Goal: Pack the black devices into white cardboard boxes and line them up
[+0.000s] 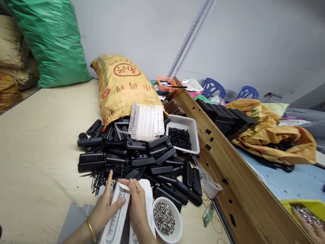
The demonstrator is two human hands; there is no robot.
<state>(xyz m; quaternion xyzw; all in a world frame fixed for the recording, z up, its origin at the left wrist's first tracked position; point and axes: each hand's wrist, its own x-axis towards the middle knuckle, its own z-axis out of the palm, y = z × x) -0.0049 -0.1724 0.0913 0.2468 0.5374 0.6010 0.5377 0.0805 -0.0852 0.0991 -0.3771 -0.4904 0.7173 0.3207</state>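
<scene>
A narrow white box (113,226) with a printed outline of a long slotted object stands tilted between my hands. My left hand (107,209) supports its left side, thumb across the face and index finger pointing up. Closed round the upper right end of the box is my right hand (138,204). A second white printed carton (148,189) lies beneath my right hand and forearm. Just right of it, a white bowl (179,227) holds many small shiny metal parts (164,219). Black plastic handle-like pieces (143,161) are heaped beyond my hands, with thin black pins (100,180) at the near left.
A yellow woven sack (128,86) lies behind the heap, with folded white cartons (147,122) before it. A white tray (197,141) of black pins stands beside the wooden divider (231,188). Beyond it, another person's hand (314,235) reaches into a yellow bin (317,206).
</scene>
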